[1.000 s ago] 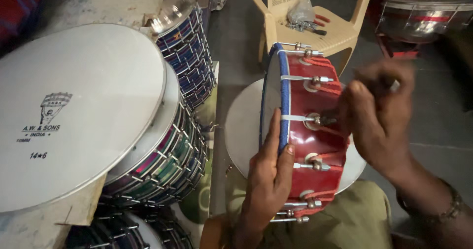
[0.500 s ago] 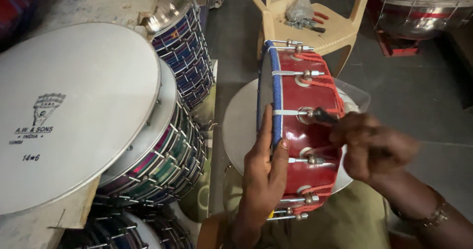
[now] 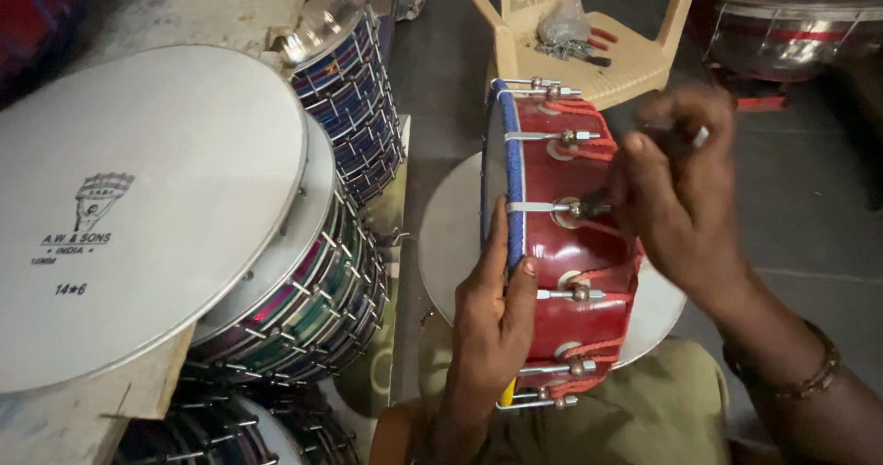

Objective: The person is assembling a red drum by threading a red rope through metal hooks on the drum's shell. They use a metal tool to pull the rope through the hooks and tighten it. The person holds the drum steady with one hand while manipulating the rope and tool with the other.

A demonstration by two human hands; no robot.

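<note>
Both hands grip: left hand (image 3: 492,313) on red drum (image 3: 570,253) rim, right hand (image 3: 681,189) pinching a tuning key (image 3: 685,137)

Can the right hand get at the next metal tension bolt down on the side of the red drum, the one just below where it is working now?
Probably yes. The right hand sits at a metal tension bolt on the red drum; the next bolt down lies bare, and the left hand grips only the blue-edged rim.

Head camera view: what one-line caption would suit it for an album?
Left hand steadies a red, metal-rodded drum on edge; right hand works a tuning rod.
</note>
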